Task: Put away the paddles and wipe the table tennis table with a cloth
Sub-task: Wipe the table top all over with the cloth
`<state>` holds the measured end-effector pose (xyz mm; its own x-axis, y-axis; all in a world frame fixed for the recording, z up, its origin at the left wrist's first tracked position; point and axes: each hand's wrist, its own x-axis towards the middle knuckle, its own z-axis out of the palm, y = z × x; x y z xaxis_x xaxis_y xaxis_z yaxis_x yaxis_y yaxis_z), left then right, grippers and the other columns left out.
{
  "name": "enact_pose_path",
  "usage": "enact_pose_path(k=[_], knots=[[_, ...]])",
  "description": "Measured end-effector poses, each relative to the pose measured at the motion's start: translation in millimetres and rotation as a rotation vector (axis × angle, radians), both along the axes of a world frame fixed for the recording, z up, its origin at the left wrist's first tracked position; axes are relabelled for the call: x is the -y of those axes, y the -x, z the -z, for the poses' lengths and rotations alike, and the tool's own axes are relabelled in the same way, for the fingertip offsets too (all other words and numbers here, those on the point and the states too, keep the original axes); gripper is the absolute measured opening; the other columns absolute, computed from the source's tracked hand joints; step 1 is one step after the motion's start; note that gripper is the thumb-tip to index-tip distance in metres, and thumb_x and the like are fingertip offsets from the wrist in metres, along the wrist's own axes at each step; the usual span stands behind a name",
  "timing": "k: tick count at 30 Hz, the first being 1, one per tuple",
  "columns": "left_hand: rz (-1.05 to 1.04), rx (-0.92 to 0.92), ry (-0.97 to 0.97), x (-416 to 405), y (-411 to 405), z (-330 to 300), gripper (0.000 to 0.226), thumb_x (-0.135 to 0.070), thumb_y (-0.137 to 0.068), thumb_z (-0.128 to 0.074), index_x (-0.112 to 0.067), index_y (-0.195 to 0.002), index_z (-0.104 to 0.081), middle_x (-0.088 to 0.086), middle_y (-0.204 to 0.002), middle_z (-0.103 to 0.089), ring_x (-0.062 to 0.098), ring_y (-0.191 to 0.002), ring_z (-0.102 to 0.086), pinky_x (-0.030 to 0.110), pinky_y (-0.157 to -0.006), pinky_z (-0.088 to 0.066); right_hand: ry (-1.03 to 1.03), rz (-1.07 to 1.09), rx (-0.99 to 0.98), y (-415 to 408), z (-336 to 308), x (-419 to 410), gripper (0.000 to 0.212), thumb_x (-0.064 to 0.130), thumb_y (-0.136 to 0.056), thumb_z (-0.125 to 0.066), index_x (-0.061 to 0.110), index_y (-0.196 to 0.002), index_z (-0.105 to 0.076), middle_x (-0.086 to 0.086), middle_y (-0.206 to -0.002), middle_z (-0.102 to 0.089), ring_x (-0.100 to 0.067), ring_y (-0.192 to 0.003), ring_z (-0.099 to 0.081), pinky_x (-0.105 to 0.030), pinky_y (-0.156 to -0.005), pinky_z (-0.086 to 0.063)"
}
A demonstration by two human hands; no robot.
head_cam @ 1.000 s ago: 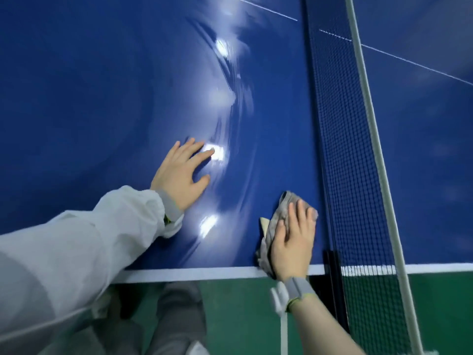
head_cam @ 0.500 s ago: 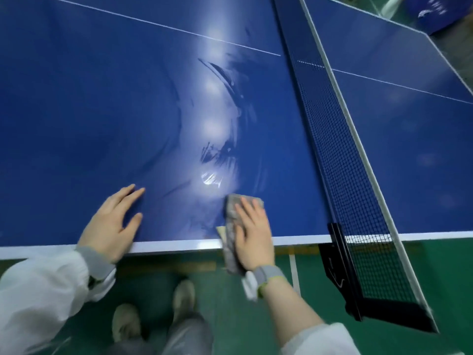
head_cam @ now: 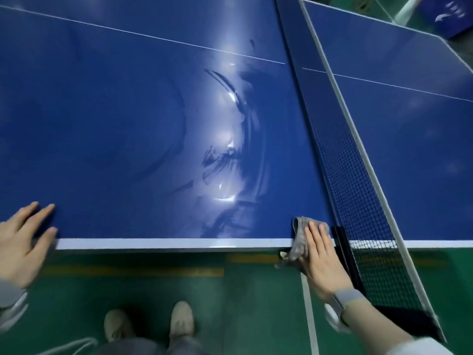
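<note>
Head cam looking straight down at the near edge of the table; right hand (head_cam: 320, 257) is laid flat, fingers stretched out and together, pressing a grey cloth (head_cam: 298, 239) against the table's edge; so it's a flat-palm press, not a fist or a pinch; the cloth is bunched up, part of it on the blue top and part drooping over the white edge stripe (head_cam: 166, 243) toward the floor; a grey wristband (head_cam: 345, 298) sits on that wrist, with the forearm bare below it.

Just right of that hand is the black net clamp (head_cam: 341, 242), almost touching the fingers; the net (head_cam: 355, 180) runs away from it across the table, white tape along its top.

Left hand (head_cam: 21, 242) is way over at the left border of the view; fingers spread and relaxed, holding nothing, fingertips on the blue surface right at the edge; grey cuff under it.

The table tennis table (head_cam: 115, 124) between the hands is glossy blue with streaky wipe marks and light glare in the middle (head_cam: 225, 160); thin white centre line (head_cam: 153, 37) further out.

Below the edge: green floor (head_cam: 250, 303) with a yellowish stripe, and two light-coloured shoes (head_cam: 181, 321) pointing at the table.

Containers: can't see any; no paddles in view either.
</note>
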<state>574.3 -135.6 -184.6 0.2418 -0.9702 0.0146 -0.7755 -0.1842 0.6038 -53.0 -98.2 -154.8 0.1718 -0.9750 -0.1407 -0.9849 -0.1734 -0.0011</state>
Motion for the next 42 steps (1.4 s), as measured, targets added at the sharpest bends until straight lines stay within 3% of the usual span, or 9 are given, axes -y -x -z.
enact_pose_path(k=[2,5,11,16,23,27,33,38,42], knots=[[-0.068,-0.011,0.015,-12,-23,7,0.048,-0.047,-0.094,-0.039,-0.040,-0.141,-0.044,-0.011,-0.161,-0.021,0.023,-0.149,-0.020,0.059,-0.116,-0.020,0.006,0.016,-0.037,-5,11,3,0.076,0.016,-0.088,-0.028,-0.001,-0.154,0.004,-0.018,-0.163,0.006,-0.047,-0.147,-0.009,-0.052,-0.119,-0.005],[-0.130,0.033,-0.049,-23,-55,4,0.060,-0.051,-0.093,-0.035,-0.023,-0.145,-0.046,0.002,-0.160,-0.027,0.027,-0.148,-0.021,0.053,-0.120,-0.017,0.080,0.087,-0.066,-32,18,8,0.076,0.010,-0.081,-0.028,-0.007,-0.153,-0.010,-0.022,-0.162,-0.005,-0.047,-0.148,-0.003,-0.055,-0.119,-0.002],[-0.093,0.292,-0.187,-26,-100,-28,0.068,-0.059,-0.091,-0.029,-0.023,-0.146,-0.044,0.012,-0.156,-0.033,0.033,-0.145,-0.023,0.017,-0.114,0.006,0.125,-0.032,-0.008,-140,24,14,0.087,0.006,-0.075,-0.052,-0.002,-0.152,-0.011,-0.021,-0.159,-0.017,-0.049,-0.147,-0.009,-0.056,-0.121,-0.004],[-0.037,0.452,-0.192,-16,-157,-47,0.064,-0.050,-0.092,-0.034,-0.018,-0.147,-0.045,0.016,-0.156,-0.034,0.037,-0.144,-0.027,0.049,-0.119,-0.011,0.148,-0.049,0.112,-311,29,12,0.080,0.007,-0.077,-0.045,-0.002,-0.151,-0.017,-0.021,-0.156,-0.024,-0.050,-0.145,-0.011,-0.056,-0.121,-0.002],[0.018,0.511,-0.319,6,-223,-48,0.063,-0.060,-0.098,-0.016,-0.037,-0.156,-0.012,-0.003,-0.165,-0.005,0.018,-0.152,0.002,0.041,-0.123,0.003,0.061,0.061,0.224,-546,18,8,0.074,0.008,-0.075,-0.037,-0.002,-0.148,-0.029,-0.018,-0.154,-0.028,-0.052,-0.142,-0.019,-0.056,-0.119,-0.001],[0.024,0.498,-0.341,20,-279,-42,0.073,-0.066,-0.089,-0.003,-0.038,-0.156,-0.011,-0.004,-0.165,-0.004,0.017,-0.152,0.003,0.041,-0.123,0.003,0.032,0.058,0.233,-641,10,14,0.075,0.012,-0.075,-0.031,-0.001,-0.149,-0.027,-0.016,-0.156,-0.028,-0.049,-0.142,-0.020,-0.055,-0.120,-0.002],[-0.008,0.476,-0.322,34,-349,-43,0.075,-0.071,-0.090,-0.005,-0.036,-0.156,-0.014,-0.003,-0.165,-0.006,0.017,-0.152,0.004,0.040,-0.123,0.006,0.094,-0.117,0.154,-631,29,11,0.089,0.009,-0.068,-0.042,0.006,-0.153,-0.019,-0.006,-0.164,-0.011,-0.036,-0.150,-0.007,-0.050,-0.122,-0.001],[-0.063,0.490,-0.330,44,-413,-50,0.082,-0.076,-0.084,-0.009,-0.036,-0.155,-0.019,-0.002,-0.165,-0.011,0.019,-0.152,0.000,0.042,-0.123,0.004,0.271,-0.192,0.135,-595,32,12,0.076,0.008,-0.076,-0.035,0.009,-0.152,-0.025,-0.005,-0.162,-0.018,-0.034,-0.150,-0.016,-0.052,-0.118,-0.017],[-0.128,0.489,-0.342,41,-459,-46,0.085,-0.080,-0.082,-0.013,-0.036,-0.155,-0.022,-0.001,-0.165,-0.011,0.021,-0.152,-0.002,0.044,-0.123,0.002,0.357,-0.163,-0.056,-529,27,9,0.083,0.013,-0.077,-0.040,0.013,-0.157,-0.018,-0.003,-0.164,-0.017,-0.042,-0.144,-0.029,-0.060,-0.111,-0.027]])
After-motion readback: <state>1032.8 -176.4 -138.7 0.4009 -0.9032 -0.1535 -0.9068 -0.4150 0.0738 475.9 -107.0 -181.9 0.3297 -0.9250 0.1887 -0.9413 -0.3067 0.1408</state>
